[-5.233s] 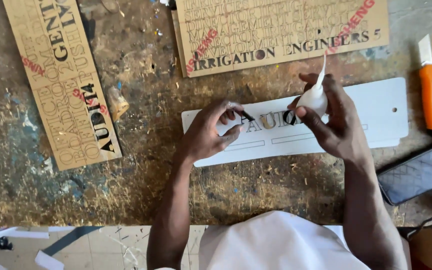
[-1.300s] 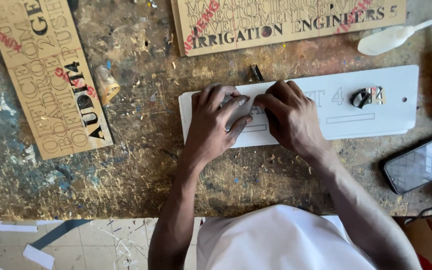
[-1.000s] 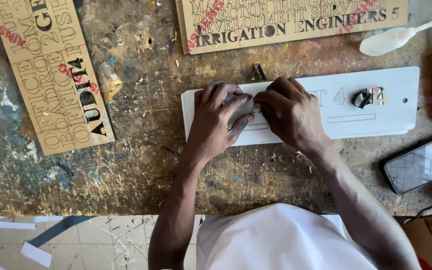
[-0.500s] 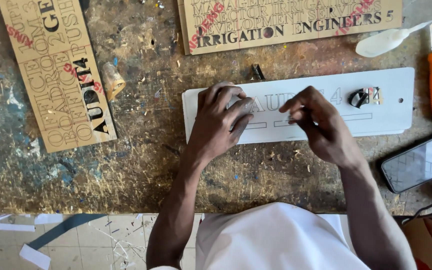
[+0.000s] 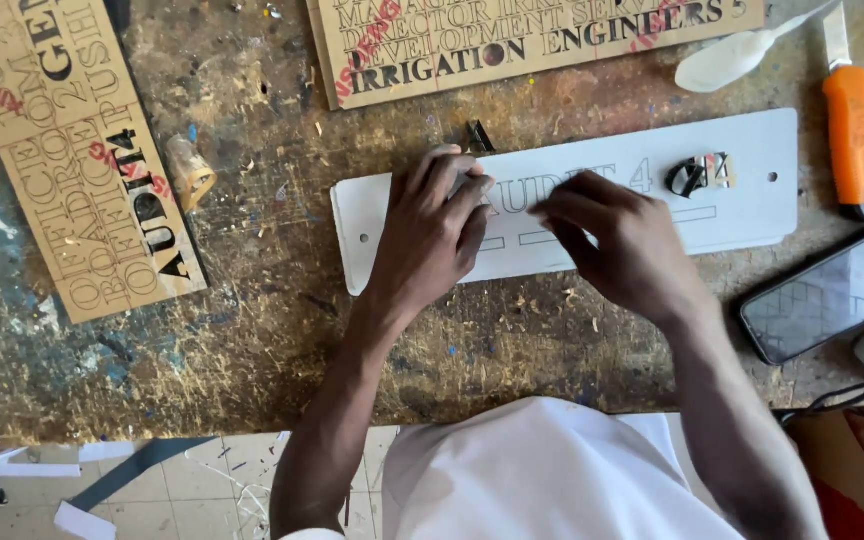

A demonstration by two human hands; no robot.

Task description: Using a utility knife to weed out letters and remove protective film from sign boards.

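The scene is lit evenly by soft, bright daylight; no single source can be made out. Only faint shadows are cast beneath the left hand (image 5: 432, 235) and right hand (image 5: 622, 240) onto the white plate (image 5: 752, 190). A pale reflection is shown on the phone screen (image 5: 827, 290). Focus is held sharp across the worktop (image 5: 252, 330), and slight blur is seen at the lower edge.

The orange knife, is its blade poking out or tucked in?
Out. The orange knife lies flat on the bench, its pale blade showing beyond the handle's top end.

plaque (image 5: 752, 200): smooth matt plastic | workbench (image 5: 252, 340): rough wood (paint-flecked) | knife (image 5: 857, 130): glossy plastic
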